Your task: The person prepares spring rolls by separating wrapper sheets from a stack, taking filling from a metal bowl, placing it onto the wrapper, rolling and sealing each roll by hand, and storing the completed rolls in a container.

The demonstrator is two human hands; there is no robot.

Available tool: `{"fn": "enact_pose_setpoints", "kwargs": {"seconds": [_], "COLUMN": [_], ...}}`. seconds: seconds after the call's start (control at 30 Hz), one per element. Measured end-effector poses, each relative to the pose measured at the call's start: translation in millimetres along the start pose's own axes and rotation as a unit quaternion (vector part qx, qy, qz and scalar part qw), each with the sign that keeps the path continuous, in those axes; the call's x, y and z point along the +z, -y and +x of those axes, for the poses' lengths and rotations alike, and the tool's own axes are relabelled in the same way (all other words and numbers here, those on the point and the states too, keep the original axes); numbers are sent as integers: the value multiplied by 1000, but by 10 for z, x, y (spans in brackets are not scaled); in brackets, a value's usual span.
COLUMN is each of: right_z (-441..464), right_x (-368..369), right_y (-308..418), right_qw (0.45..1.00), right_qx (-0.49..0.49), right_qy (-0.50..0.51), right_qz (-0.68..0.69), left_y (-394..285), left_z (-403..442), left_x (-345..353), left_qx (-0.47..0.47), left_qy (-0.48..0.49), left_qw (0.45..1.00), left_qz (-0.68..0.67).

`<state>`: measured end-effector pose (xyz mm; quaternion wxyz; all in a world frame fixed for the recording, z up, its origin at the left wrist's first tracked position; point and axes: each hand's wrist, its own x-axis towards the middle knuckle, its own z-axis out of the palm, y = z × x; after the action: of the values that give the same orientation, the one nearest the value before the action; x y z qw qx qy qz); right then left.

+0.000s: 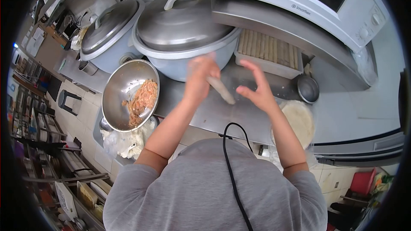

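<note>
My left hand [199, 77] is closed around one end of a pale, uncooked spring roll [221, 90], which slants down to the right over the steel counter. My right hand [257, 89] is open beside it, thumb and fingers apart, holding nothing. Behind that hand, a white tray [267, 65] carries several similar rolls in a row. A stack of round, thin wrappers [295, 122] lies under and beside my right forearm. On the left tilts a steel bowl [112, 90] with an orange-pink filling [143, 97] inside.
Two large lidded pots [180, 25] stand at the back. A white microwave [299, 4] sits on a steel shelf [274, 25] above the tray. At the right is a small dark metal bowl [308, 89]. A tub of white, plastic-covered stuff [124, 143] is below the steel bowl.
</note>
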<state>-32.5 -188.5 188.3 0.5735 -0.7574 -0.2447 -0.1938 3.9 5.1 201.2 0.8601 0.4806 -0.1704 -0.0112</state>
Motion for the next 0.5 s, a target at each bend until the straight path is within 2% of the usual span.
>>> {"fn": "enact_pose_setpoints", "kwargs": {"seconds": [0.07,0.1,0.17,0.2,0.27,0.3,0.33,0.4,0.43,0.47,0.5], "right_z": [-168,-208,-171,-141,19,95,169,305,369,412,429], "right_x": [-8,13,-95,-138,-211,-256,-302,-277,-212,-118,10], "right_y": [-241,-215,-249,-261,14,106,204,376,413,441,441], "right_qw": [970,956,947,937,942,951,958,964,971,969,963], "right_qx": [185,232,249,267,275,254,233,213,169,124,80], "right_qy": [132,104,118,133,102,100,99,105,160,214,244], "right_qz": [86,145,164,184,162,148,133,121,46,-28,-80], "left_y": [-193,-207,-144,-139,-131,-20,-26,-11,83,216,309], "left_z": [67,67,24,-9,-111,-190,-216,-259,-263,-290,-310], "left_x": [-78,-167,-365,-402,-479,-732,-769,-815,-768,-684,-584], "left_qx": [59,58,-14,-14,-74,-58,-59,42,89,94,59], "left_qy": [-68,-65,-178,-177,-275,-219,-218,-243,-140,-45,59], "left_qw": [978,978,913,913,864,877,878,952,986,988,976], "left_qz": [-188,-187,-367,-367,-416,-423,-423,-181,10,111,202]}}
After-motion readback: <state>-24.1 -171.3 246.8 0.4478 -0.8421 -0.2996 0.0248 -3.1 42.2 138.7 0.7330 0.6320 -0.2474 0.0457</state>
